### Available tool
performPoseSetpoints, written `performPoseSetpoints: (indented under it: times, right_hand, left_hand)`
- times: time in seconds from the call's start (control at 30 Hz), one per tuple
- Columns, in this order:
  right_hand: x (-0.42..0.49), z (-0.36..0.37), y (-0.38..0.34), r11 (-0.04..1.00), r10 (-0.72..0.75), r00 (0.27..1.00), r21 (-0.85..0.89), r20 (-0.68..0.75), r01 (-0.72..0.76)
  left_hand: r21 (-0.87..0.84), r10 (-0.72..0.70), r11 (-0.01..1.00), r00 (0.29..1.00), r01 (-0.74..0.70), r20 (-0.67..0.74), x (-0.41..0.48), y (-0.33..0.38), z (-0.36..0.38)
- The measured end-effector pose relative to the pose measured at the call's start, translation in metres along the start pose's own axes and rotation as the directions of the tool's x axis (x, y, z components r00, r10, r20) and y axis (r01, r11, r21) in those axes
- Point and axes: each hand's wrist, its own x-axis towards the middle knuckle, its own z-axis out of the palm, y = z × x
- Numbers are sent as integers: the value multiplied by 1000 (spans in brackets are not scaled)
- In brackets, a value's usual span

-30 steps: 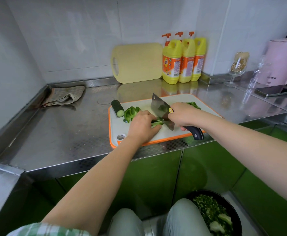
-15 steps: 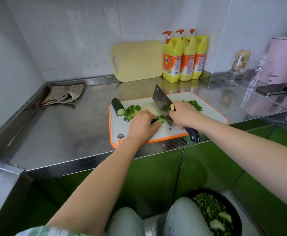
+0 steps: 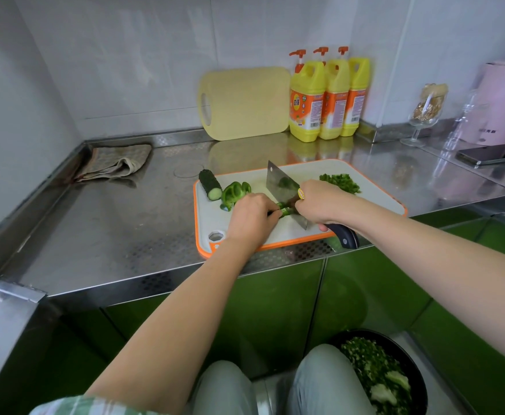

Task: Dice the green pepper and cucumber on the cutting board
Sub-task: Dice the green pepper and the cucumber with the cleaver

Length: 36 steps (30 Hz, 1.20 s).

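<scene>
- The left hand is in the middle of the frame, with its fingers curled down on the pepper strips. It holds them in a tight bunch so they do not slide. I think the curled fingers also keep the tips back from the blade.
- The right hand grips the cleaver at the top of its dark handle, close to the blade. Holding it that near likely gives better aim. The blade stands just right of the left hand, with its edge down on the strips.
- The two hands are close together, with only the strips and the blade between them.
- The cutting board lies at the near edge of the table, so the arms reach it with ease.
- The cucumber and a bigger green pepper piece wait at the upper left of the board, out of the cleaver's way. They are not yet diced.
- The diced pile sits at the upper right of the board, kept to one side to leave room for cutting.
- A black bowl of chopped greens sits at the lower right of the frame, maybe to take finished bits.
</scene>
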Motion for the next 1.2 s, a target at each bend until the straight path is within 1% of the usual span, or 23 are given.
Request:
performPoseSetpoints:
  times: [0.13,0.23,0.3,0.43,0.57,0.63,0.73,0.93,1.0,1.13,1.2]
  right_hand:
    - [6,9,1,998,2,997,60,-75,3]
    - [4,3,3,995,-24,992,97,-121,35]
    - [0,-4,2,996,-45,993,74,-107,53]
    - [-2,-4,-4,999,-40,999,-32,-12,40]
    - [2,2,-8,999,-24,1000,-44,0,24]
    - [4,5,-8,1000,-8,1000,-25,-12,8]
    - [7,12,-5,1000,2,998,-2,-68,-2]
    - [4,5,0,997,-43,990,65,-133,52]
    - [-1,-4,-1,997,-57,992,52,-112,63]
    - [-9,-8,-10,996,-18,1000,-87,3,18]
    - [-6,-3,-12,995,-9,1000,-96,14,10]
  left_hand:
    - [9,34,999,999,-34,-15,-1,-1,-1]
    - [-6,53,999,998,-53,-35,-1,0,-2]
    - [-6,55,998,998,-55,-38,-1,-1,-2]
    - [1,33,999,999,-33,-25,0,-3,0]
    - [-10,29,1000,999,-29,-32,0,-2,1]
    - [-14,29,999,999,-29,-34,0,-3,1]
    - [-21,39,999,999,-40,-35,0,-4,1]
    - [-25,41,999,999,-42,-35,-1,-3,0]
    - [-30,36,999,999,-37,-37,-1,-4,0]
    - [-42,26,999,999,-27,-31,-1,-4,1]
    - [-39,24,999,999,-25,-30,0,-5,2]
